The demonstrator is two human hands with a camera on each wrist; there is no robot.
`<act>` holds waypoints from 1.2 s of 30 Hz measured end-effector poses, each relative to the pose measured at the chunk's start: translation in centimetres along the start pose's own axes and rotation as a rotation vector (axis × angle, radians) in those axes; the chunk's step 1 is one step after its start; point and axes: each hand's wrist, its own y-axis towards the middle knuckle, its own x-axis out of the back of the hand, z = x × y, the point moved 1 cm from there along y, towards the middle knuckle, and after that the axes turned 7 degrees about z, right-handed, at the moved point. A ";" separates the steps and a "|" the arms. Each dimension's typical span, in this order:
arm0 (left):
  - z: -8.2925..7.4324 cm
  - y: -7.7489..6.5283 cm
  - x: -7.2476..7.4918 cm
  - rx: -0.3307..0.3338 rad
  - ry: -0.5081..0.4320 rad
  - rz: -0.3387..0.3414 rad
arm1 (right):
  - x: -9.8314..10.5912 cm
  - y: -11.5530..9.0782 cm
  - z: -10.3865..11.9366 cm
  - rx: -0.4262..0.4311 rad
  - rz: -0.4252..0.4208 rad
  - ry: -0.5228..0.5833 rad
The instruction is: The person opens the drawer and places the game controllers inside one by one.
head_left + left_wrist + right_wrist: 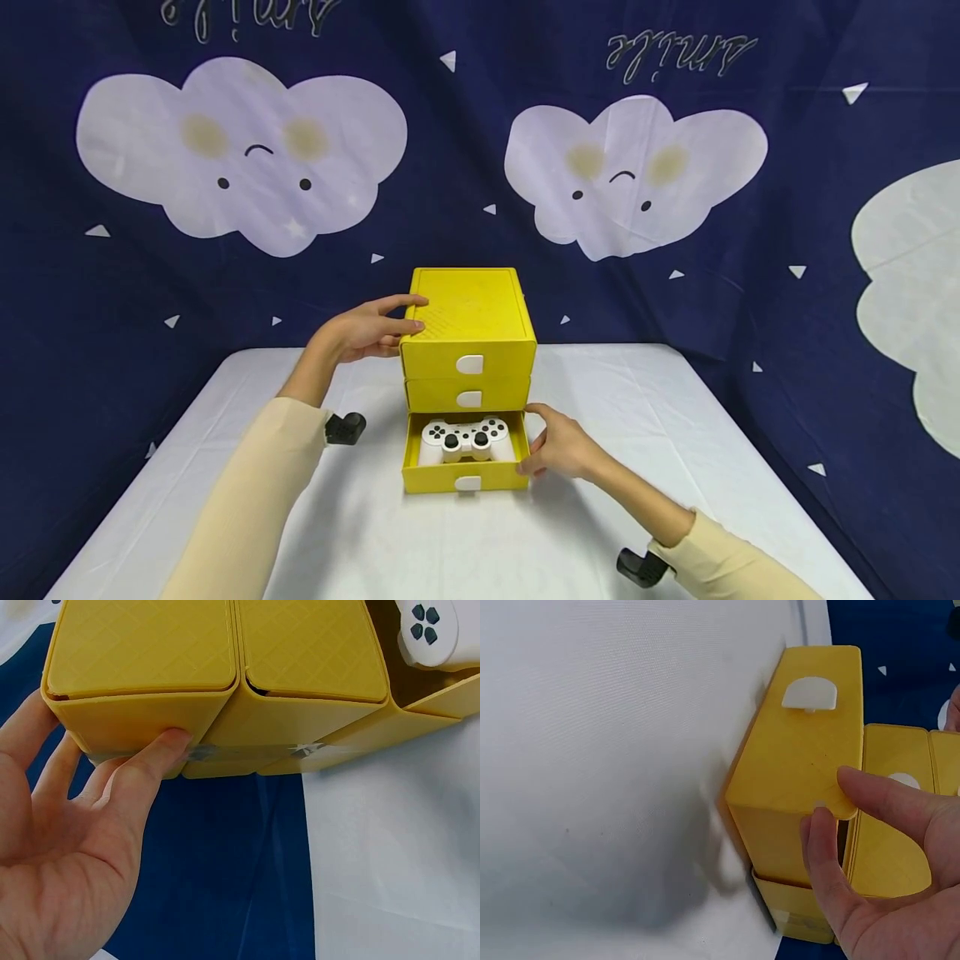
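Observation:
A yellow three-tier drawer cabinet (pixel 472 304) with white tabs stands on the table. Its bottom drawer (pixel 435 479) is pulled out towards me, and a white game controller (pixel 431 452) lies inside. My left hand (pixel 363 332) rests against the cabinet's upper left side, fingers spread and fairly straight; the left wrist view has a fingertip (pixel 174 739) on the side wall. At the drawer's front right corner, my right hand (pixel 564 446) pinches it, the thumb on the front face and a finger at the side wall in the right wrist view.
A white cloth covers the table (pixel 600 517). Behind it hangs a dark blue curtain (pixel 457 167) with clouds and small triangles. Clear tape (pixel 225 752) runs along the cabinet's side. Small black devices (pixel 345 428) sit at both wrists.

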 end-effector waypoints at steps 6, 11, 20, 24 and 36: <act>0.2 0.0 0.0 0.008 -0.001 -0.005 | -0.2 0.6 -0.1 -0.010 -0.073 0.006; 0.3 0.0 -0.1 0.015 0.004 -0.010 | -0.4 1.2 -0.2 -0.004 -0.144 0.018; 0.3 0.0 -0.1 0.013 0.018 -0.011 | -0.3 2.4 -0.6 0.017 -0.227 0.035; 0.2 0.0 -0.1 0.011 0.016 -0.009 | -0.2 2.8 -0.7 0.040 -0.277 0.027; 0.0 -0.1 0.0 0.000 0.018 0.002 | -0.2 3.7 -0.9 0.110 -0.398 -0.056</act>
